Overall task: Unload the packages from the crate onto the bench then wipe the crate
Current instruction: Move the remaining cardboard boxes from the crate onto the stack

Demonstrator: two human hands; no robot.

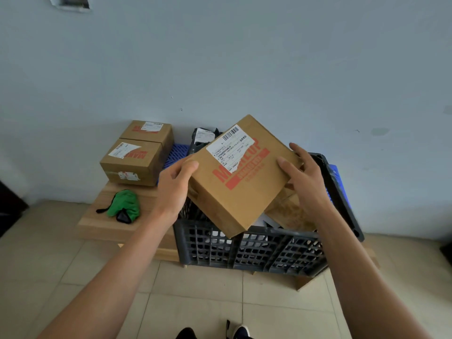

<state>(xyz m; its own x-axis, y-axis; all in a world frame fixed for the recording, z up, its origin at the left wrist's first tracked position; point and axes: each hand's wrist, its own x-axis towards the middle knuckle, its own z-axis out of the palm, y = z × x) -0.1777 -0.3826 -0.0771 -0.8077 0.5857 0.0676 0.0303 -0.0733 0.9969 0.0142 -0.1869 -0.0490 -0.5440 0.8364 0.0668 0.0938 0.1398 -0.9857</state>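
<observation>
Both hands have a grip on one cardboard box: the left hand clasps its left edge with the thumb curled over the top face, and the right hand holds its right edge with the thumb laid on top and the fingers spread along the side. The box sits between the two hands, tilted, above the open dark grey crate; its top shows red printing and a white shipping label torn at one corner.

Inside the crate, more packages remain: a black poly bag with a white label at the far side, another brown box under the right hand, and something white below, too hidden to count.

The crate stands on the wooden table. To its left on the table are two more cardboard boxes, a near box touching a far box behind it. One green cloth lies bunched nearer the front edge. Something made of blue plastic shows behind the crate.
</observation>
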